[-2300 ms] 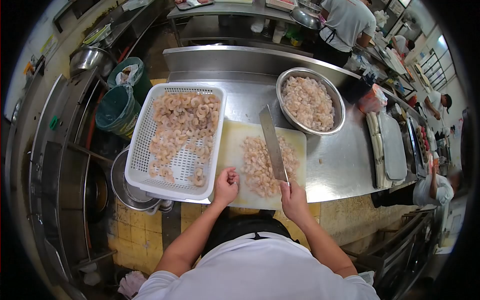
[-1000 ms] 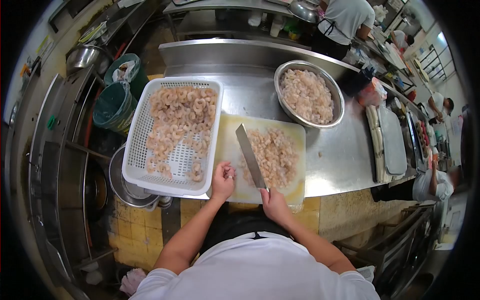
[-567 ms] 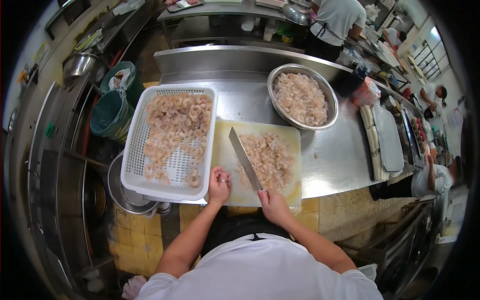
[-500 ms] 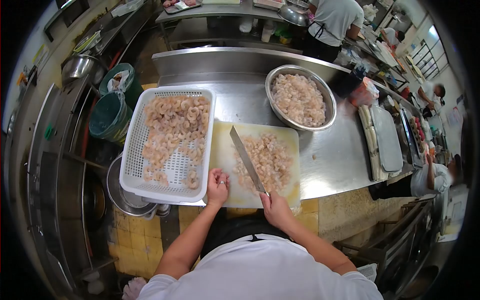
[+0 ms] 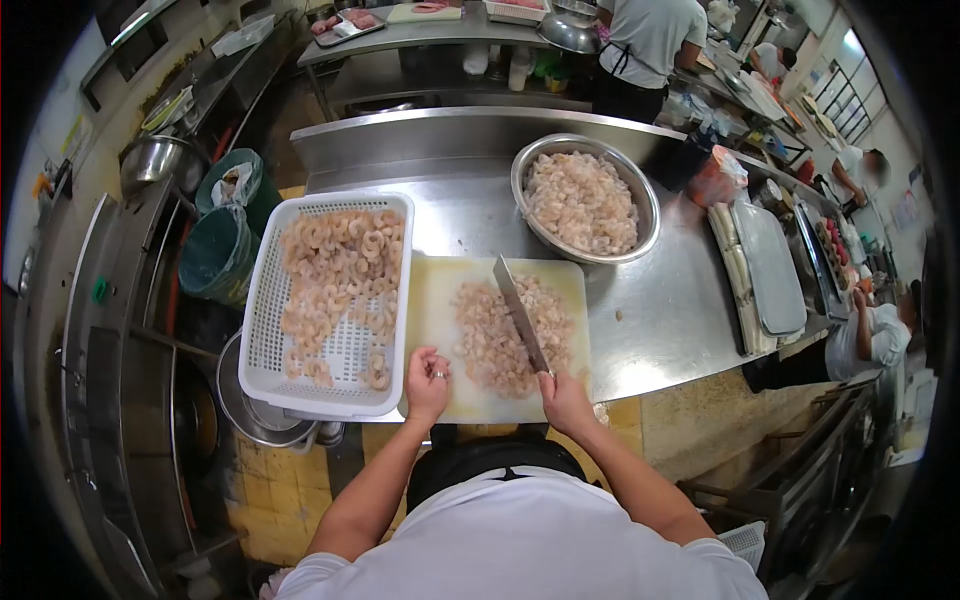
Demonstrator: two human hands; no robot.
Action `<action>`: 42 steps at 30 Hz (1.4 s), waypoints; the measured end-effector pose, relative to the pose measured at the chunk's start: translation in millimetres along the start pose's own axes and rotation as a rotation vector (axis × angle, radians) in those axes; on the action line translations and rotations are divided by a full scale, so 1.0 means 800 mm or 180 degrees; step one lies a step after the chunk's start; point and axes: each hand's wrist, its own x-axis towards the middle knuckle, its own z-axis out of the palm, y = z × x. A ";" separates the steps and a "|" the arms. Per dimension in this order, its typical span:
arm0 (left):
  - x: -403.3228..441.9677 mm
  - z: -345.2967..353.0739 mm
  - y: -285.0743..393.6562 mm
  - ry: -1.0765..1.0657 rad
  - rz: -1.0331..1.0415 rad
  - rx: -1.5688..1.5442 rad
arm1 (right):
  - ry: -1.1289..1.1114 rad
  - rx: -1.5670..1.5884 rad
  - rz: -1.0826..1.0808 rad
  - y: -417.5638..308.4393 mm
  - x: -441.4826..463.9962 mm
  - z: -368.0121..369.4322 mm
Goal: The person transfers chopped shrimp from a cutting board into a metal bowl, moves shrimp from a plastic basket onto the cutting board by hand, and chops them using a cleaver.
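My right hand [image 5: 568, 402] is wrapped round the handle of a long, broad-bladed knife [image 5: 521, 316]. The blade slants up and left over chopped shrimp [image 5: 480, 340], which are spread on a white cutting board [image 5: 430, 300]. My left hand [image 5: 428, 386], wearing a ring, is at the board's near left corner with its fingers curled in; nothing shows in them. Close by on the left stands a white perforated basket [image 5: 402, 300] of peeled shrimp [image 5: 345, 265]. Beyond the board's far right corner, a steel bowl [image 5: 655, 215] is heaped with shrimp pieces [image 5: 583, 203].
The steel worktable [image 5: 660, 320] has a raised back edge. Folded cloths and a lidded tray [image 5: 768, 270] lie at its right. Green lined bins [image 5: 215, 250] and a steel pot [image 5: 255, 415] stand left. Several other people, one in a white shirt [image 5: 655, 35], work beyond.
The knife and my right hand have moved right across the chopped shrimp. My left hand stays by the board's near left corner. The camera view has shifted slightly.
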 end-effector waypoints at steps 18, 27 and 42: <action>-0.002 0.007 0.011 0.0198 -0.0146 0.0208 | -0.0055 0.0049 0.0268 -0.047 -0.007 -0.084; -0.002 0.009 0.003 0.0285 -0.0128 0.0124 | -0.0176 -0.0070 0.0191 -0.030 0.002 -0.085; -0.001 0.007 -0.001 0.0333 0.0039 0.0345 | 0.0190 -0.0505 -0.0082 -0.002 0.050 -0.128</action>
